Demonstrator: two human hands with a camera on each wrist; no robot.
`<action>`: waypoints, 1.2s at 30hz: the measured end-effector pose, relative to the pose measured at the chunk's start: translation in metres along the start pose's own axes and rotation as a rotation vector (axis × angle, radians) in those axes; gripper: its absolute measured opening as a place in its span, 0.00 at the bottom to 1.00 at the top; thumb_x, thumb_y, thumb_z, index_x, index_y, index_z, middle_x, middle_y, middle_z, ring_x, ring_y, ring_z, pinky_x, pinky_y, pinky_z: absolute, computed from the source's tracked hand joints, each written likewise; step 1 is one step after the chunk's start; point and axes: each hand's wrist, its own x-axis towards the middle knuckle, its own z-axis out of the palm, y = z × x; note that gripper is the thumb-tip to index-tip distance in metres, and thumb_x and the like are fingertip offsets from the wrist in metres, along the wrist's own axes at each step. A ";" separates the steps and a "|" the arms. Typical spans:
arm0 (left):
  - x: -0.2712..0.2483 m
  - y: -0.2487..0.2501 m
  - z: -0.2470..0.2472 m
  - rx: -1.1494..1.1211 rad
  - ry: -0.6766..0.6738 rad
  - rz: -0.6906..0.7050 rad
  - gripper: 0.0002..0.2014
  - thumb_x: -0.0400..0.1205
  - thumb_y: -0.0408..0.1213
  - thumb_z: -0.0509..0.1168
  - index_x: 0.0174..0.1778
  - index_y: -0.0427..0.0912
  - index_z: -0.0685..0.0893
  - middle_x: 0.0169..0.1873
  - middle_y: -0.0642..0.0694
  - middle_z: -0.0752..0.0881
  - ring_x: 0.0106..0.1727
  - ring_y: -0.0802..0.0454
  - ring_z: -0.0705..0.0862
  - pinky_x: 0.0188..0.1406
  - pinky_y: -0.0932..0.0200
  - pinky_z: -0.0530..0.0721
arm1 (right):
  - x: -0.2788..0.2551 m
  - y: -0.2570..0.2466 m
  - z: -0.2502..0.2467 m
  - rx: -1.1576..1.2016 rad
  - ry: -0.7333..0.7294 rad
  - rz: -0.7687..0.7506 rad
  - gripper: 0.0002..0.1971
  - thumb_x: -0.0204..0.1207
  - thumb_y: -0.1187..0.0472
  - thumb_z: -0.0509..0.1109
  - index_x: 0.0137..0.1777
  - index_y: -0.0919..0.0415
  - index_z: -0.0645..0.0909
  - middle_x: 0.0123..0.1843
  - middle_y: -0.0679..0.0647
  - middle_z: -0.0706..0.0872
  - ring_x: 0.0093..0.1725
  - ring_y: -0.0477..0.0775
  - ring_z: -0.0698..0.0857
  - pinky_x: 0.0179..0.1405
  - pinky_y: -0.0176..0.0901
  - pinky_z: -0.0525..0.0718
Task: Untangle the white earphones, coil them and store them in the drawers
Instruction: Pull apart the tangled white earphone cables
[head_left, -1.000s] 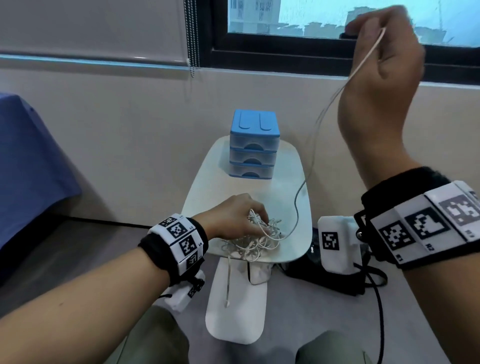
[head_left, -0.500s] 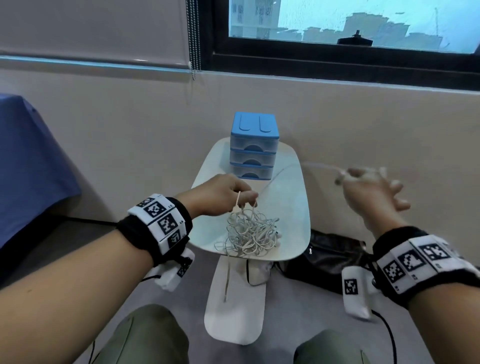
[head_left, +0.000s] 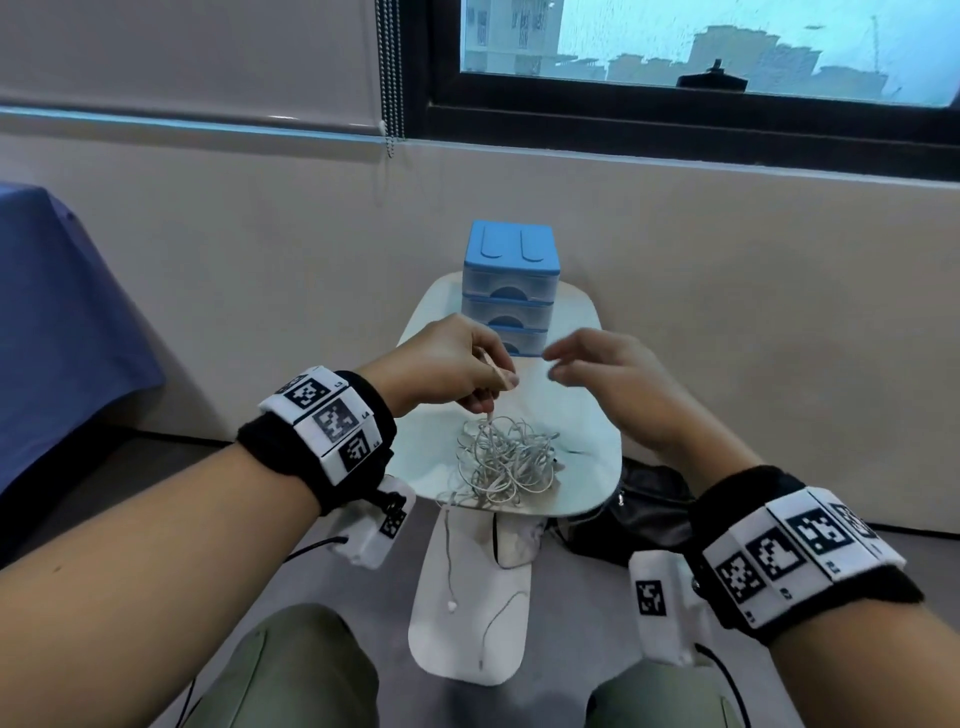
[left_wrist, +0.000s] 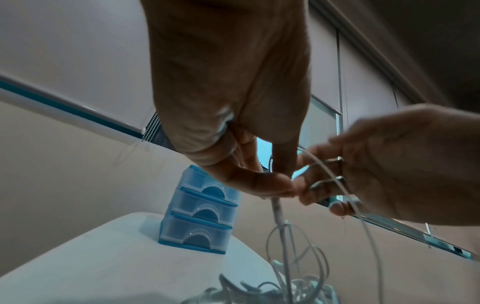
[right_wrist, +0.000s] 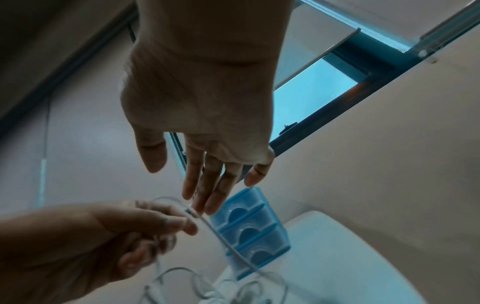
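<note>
A tangle of white earphones (head_left: 504, 462) lies on the near end of the small white table (head_left: 587, 415). My left hand (head_left: 496, 387) hovers just above it and pinches one cable strand (left_wrist: 276, 207) between thumb and fingers; a loop arcs out of the pinch (right_wrist: 221, 236). My right hand (head_left: 550, 364) is level with it, fingers straight and pointing at the left fingertips, holding nothing (right_wrist: 179, 185). The blue three-drawer unit (head_left: 511, 296) stands at the far end of the table, all drawers shut (left_wrist: 200, 211). An earbud (head_left: 452, 605) dangles below the table's front edge.
The table stands against a beige wall under a window. A black bag (head_left: 649, 514) lies on the floor right of the table's white base (head_left: 467, 639). Blue cloth (head_left: 52, 338) covers something at the far left. My knees are at the bottom edge.
My right hand dropped from up by the window, let go of its stretched strand and came in beside the left hand. My left hand rose off the pile pinching a strand.
</note>
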 end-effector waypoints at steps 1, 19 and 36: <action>0.000 0.000 0.000 -0.012 0.008 0.003 0.05 0.81 0.30 0.76 0.49 0.33 0.89 0.33 0.35 0.89 0.33 0.45 0.91 0.33 0.59 0.87 | -0.002 -0.012 0.004 0.054 -0.043 -0.046 0.09 0.72 0.52 0.76 0.51 0.52 0.91 0.50 0.54 0.93 0.56 0.58 0.89 0.65 0.56 0.84; -0.011 -0.016 0.010 -0.169 0.082 0.058 0.20 0.79 0.35 0.79 0.63 0.46 0.79 0.42 0.42 0.88 0.37 0.49 0.89 0.39 0.56 0.89 | 0.012 -0.035 0.018 0.128 0.055 -0.004 0.09 0.79 0.66 0.67 0.38 0.67 0.82 0.34 0.63 0.85 0.26 0.54 0.83 0.32 0.49 0.85; -0.010 -0.051 0.028 0.502 0.006 0.162 0.07 0.73 0.35 0.76 0.42 0.44 0.85 0.40 0.49 0.84 0.42 0.49 0.82 0.45 0.50 0.82 | 0.018 0.001 -0.019 -0.084 0.365 0.026 0.09 0.81 0.59 0.71 0.41 0.59 0.89 0.32 0.51 0.79 0.28 0.52 0.71 0.17 0.32 0.68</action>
